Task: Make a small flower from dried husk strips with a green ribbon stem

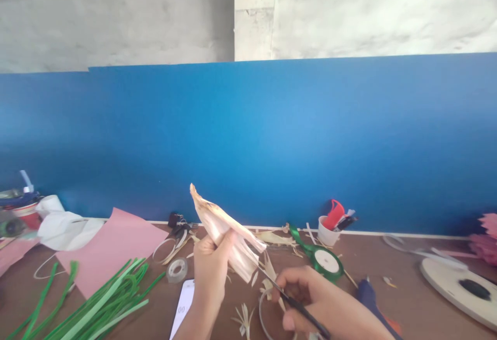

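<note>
Head | husk (212,220) above scraps (244,320) | phone (184,302), ribbon spool (326,261) near hands (212,265)

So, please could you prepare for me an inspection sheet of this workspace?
Surface: brown tabletop, with husk scraps scattered over it.
Work things: pale dried husk; dark slender tool, its tip near the husk's lower end, contact unclear.
Clutter: green fuzzy stems, pink sheet, phone, clear tape roll, green ribbon spool, white cup with a red item inside.
Hands: left hand grips the husk; right hand holds the tool.
Cables: nothing seen for certain.
Surroundings: blue partition behind the table, grey wall beyond.
</note>
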`<state>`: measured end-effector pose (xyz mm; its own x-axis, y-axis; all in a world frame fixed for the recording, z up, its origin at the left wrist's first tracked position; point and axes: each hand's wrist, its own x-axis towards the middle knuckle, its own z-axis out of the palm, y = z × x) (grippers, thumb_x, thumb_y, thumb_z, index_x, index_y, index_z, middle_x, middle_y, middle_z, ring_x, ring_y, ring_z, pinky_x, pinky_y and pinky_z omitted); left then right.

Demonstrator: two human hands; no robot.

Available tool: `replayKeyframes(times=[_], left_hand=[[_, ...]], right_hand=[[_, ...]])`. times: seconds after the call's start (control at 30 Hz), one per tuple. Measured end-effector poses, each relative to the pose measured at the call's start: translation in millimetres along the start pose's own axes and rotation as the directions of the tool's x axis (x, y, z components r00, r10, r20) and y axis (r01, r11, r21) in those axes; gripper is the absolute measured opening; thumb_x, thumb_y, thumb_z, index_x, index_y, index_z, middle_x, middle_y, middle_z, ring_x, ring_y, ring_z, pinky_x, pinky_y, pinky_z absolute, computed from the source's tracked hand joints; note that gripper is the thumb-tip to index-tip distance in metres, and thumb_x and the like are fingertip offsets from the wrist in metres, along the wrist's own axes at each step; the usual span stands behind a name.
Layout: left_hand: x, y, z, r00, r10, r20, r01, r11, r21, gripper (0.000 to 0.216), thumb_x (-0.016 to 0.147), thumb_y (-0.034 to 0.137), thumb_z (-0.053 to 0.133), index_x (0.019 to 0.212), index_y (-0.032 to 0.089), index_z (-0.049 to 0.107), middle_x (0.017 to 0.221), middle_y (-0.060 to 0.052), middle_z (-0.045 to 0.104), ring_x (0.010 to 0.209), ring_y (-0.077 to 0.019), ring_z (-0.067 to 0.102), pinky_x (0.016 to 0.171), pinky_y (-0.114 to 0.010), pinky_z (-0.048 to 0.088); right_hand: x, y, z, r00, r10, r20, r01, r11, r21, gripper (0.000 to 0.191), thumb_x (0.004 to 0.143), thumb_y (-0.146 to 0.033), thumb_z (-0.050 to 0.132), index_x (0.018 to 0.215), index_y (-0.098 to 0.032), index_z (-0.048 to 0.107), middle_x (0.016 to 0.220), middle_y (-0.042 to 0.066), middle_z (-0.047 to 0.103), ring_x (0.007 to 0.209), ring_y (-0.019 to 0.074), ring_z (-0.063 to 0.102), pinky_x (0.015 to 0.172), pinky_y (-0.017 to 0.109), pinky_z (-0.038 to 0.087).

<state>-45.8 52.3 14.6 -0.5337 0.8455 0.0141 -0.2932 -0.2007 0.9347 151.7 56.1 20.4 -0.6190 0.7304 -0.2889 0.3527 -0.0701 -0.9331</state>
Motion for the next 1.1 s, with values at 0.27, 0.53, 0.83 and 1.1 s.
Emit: replayKeyframes(times=[0.27, 0.53, 0.83, 1.1], left_hand=[[-1.2, -0.7, 0.1, 1.0, -0.002, -0.002, 0.002, 1.0, 0.004, 0.032, 0.058, 0.041, 0.079, 0.06, 0.01, 0.069, 0.048, 0.001, 0.057, 0.046, -0.0109, 0.046, 0.044, -0.021, 0.035], [-1.6, -3.8, -0.8, 1.0, 0.003, 0.003, -0.003, 1.0, 0.006, 0.032, 0.06, 0.041, 0.078, 0.062, 0.011, 0.069, 0.051, 0.001, 0.057, 0.048, -0.0127, 0.048, 0.046, -0.023, 0.038], [1.9, -8.8, -3.4, 1.0, 0.011, 0.002, -0.011, 1.0, -0.008, 0.032, 0.06, 0.042, 0.078, 0.061, 0.012, 0.068, 0.05, 0.001, 0.056, 0.05, -0.0142, 0.049, 0.047, -0.024, 0.038], [-2.2, -7.2, -2.8, 1.0, 0.021, -0.016, -0.021, 0.999, -0.039, 0.031, 0.061, 0.042, 0.077, 0.066, 0.012, 0.07, 0.052, 0.001, 0.058, 0.052, -0.0156, 0.052, 0.05, -0.025, 0.042]], right_hand=[[1.7, 4.1, 2.9, 0.999, -0.004, -0.033, 0.003, 0.999, -0.033, 0.022, 0.062, -0.013, 0.069, 0.083, -0.014, 0.064, 0.056, -0.005, 0.056, 0.048, 0.006, 0.043, 0.043, 0.015, 0.029], [1.7, 2.1, 3.1, 0.999, -0.015, -0.043, 0.013, 0.999, -0.047, 0.018, 0.062, -0.013, 0.07, 0.079, -0.014, 0.063, 0.053, -0.007, 0.051, 0.044, 0.0035, 0.035, 0.039, 0.015, 0.025], [3.0, 1.3, 4.5, 0.996, -0.028, -0.086, 0.021, 0.997, -0.076, 0.013, 0.066, -0.018, 0.07, 0.076, -0.015, 0.063, 0.047, -0.009, 0.048, 0.038, 0.0023, 0.033, 0.035, 0.014, 0.023], [0.5, -3.3, 8.4, 0.992, -0.014, -0.129, 0.005, 0.997, -0.075, 0.013, 0.062, -0.011, 0.068, 0.074, -0.014, 0.063, 0.048, -0.009, 0.051, 0.04, 0.0022, 0.034, 0.038, 0.014, 0.024]])
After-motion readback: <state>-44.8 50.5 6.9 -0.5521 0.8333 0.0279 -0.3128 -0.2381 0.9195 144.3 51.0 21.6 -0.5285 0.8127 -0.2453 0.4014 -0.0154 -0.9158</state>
